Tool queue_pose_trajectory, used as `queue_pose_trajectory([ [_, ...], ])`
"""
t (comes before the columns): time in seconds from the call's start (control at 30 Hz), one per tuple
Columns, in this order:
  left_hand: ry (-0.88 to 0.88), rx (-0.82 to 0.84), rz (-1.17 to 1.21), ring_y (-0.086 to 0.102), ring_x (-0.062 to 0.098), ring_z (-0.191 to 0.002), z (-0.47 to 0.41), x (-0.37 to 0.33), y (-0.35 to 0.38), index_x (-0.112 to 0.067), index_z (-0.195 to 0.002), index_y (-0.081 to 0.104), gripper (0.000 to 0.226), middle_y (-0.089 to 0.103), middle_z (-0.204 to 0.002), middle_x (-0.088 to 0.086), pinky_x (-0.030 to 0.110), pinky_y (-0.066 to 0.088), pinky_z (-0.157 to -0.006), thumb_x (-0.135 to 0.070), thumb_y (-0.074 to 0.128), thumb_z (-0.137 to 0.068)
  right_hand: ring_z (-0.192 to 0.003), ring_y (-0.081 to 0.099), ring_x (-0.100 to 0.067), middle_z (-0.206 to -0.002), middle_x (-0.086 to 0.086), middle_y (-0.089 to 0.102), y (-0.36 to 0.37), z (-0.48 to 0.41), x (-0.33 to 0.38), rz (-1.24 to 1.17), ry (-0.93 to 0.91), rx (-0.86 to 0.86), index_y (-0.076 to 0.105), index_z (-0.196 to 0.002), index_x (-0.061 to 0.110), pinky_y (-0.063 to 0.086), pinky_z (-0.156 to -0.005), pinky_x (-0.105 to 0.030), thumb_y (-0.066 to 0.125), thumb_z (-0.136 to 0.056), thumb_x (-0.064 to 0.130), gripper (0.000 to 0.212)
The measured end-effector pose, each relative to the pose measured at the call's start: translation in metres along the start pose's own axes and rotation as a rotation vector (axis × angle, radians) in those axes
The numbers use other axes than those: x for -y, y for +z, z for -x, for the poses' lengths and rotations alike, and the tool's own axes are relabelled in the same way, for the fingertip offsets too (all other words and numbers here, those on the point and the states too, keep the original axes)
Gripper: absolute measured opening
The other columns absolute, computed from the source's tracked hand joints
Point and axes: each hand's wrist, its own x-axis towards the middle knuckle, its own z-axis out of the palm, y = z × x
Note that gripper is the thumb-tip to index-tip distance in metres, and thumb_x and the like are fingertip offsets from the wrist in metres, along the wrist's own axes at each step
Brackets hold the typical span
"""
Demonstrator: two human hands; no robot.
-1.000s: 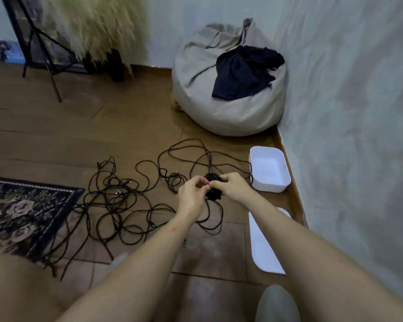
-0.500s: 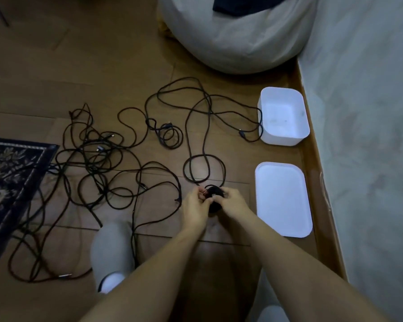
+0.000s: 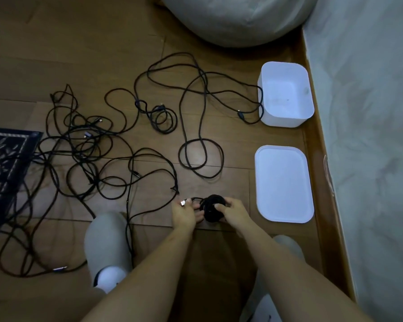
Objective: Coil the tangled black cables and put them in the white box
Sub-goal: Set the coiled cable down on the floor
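A small tight coil of black cable (image 3: 212, 206) sits between my two hands just above the wooden floor. My right hand (image 3: 233, 211) grips the coil from the right, thumb over it. My left hand (image 3: 186, 211) pinches the cable's free end with its silver plug (image 3: 183, 202) at the coil's left. Several loose black cables (image 3: 84, 149) lie tangled across the floor to the left, and more loops (image 3: 196, 126) stretch toward the open white box (image 3: 285, 117) at the upper right. The box holds nothing.
A flat white lid (image 3: 283, 182) lies on the floor below the box, right of my hands. A grey bean bag (image 3: 230, 22) fills the top. A wall (image 3: 370, 135) runs along the right. A dark patterned rug (image 3: 5, 159) is at left. My grey slippers (image 3: 106, 245) stand below.
The view has tilted down and closer to the floor. My hands have come nearer with the coil, and my left hand has drawn the plug end out to the left.
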Motion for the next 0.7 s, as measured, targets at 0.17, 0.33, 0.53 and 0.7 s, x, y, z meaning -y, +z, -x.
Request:
queue_pose_trajectory([
  [0.17,0.194,-0.053,-0.460,0.063,0.024,-0.093,0.004,0.002,-0.008,-0.017,-0.114,0.054,0.021,0.067,-0.111,0.008,0.039,0.052,-0.085,-0.034,0.057,-0.103,-0.119,0.059,-0.023,-0.124,-0.004,0.064,-0.003,0.012,0.012,0.142,-0.077,-0.050,0.060,-0.134,0.011,0.051,-0.104,-0.043,0.070,-0.096,0.016,0.040],
  [0.33,0.521,-0.094,-0.841,0.061,0.026,-0.111,0.014,-0.009,-0.015,-0.013,-0.125,0.063,0.033,0.060,-0.124,0.005,0.038,0.049,-0.093,-0.033,0.064,-0.100,-0.121,0.060,-0.025,-0.128,-0.007,0.066,-0.006,0.010,0.012,0.253,-0.107,-0.067,0.061,-0.135,0.011,0.046,-0.099,-0.032,0.074,-0.093,0.020,0.045],
  [0.53,0.696,-0.047,-0.885,0.062,0.021,-0.109,0.021,-0.011,-0.023,-0.017,-0.123,0.062,0.023,0.062,-0.119,0.001,0.035,0.052,-0.091,-0.026,0.060,-0.101,-0.110,0.061,-0.023,-0.117,-0.007,0.069,-0.005,0.009,0.010,0.311,-0.114,-0.079,0.067,-0.127,0.010,0.041,-0.087,-0.025,0.071,-0.094,0.018,0.034],
  [0.7,0.676,0.135,-0.964,0.058,0.022,-0.118,0.031,0.000,-0.019,-0.023,-0.138,0.057,0.037,0.059,-0.128,0.001,0.034,0.046,-0.097,-0.029,0.060,-0.102,-0.106,0.064,-0.024,-0.108,-0.004,0.071,-0.005,0.007,0.008,0.299,-0.096,-0.080,0.069,-0.117,0.016,0.049,-0.092,-0.034,0.070,-0.094,0.023,0.024],
])
